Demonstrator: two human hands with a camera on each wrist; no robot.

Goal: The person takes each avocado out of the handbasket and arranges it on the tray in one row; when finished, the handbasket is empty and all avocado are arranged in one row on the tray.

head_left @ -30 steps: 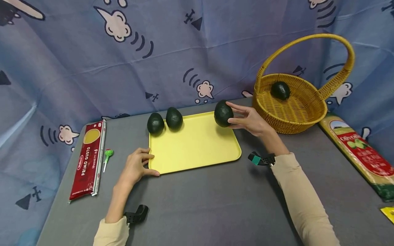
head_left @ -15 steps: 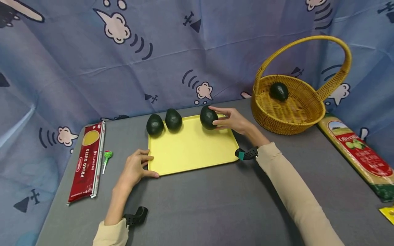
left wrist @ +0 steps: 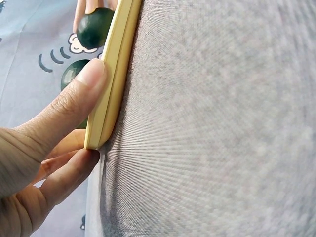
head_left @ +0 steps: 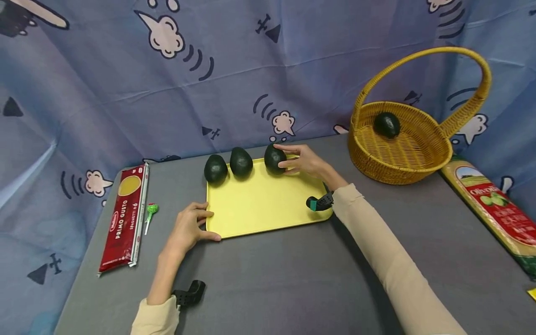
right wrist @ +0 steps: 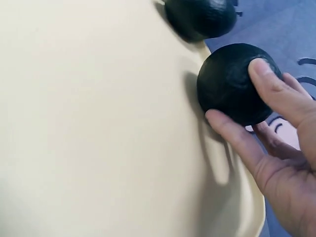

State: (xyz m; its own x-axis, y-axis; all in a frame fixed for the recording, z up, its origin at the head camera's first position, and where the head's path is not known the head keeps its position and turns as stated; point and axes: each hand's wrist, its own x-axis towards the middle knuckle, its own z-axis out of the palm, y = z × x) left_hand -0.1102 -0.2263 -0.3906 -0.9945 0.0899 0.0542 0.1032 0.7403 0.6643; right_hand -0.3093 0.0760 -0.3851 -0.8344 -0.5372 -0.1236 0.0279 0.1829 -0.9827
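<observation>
A yellow tray [head_left: 268, 204] lies on the grey table. My left hand [head_left: 188, 225] holds its near left corner between thumb and fingers; the left wrist view shows the thumb [left wrist: 66, 101] on the tray's edge. Along the back of the tray stand two dark green avocados, one at the corner [head_left: 216, 169] and another beside it [head_left: 241, 163]. To the right of these, my right hand [head_left: 303, 160] grips a third avocado [head_left: 273, 159] at the tray's back edge. In the right wrist view, thumb and fingers surround that avocado [right wrist: 232, 84].
A yellow wicker basket [head_left: 398, 177] with a tall handle holds one avocado [head_left: 387, 124] at the back right. A pasta packet [head_left: 494, 204] lies beside it. On the left are a red spaghetti packet [head_left: 124, 218] and a green lollipop [head_left: 151, 211]. A patterned cloth hangs behind.
My right hand has carried its avocado leftward and down along the tray's back, close to the other two. The left hand has stayed at the tray corner.
</observation>
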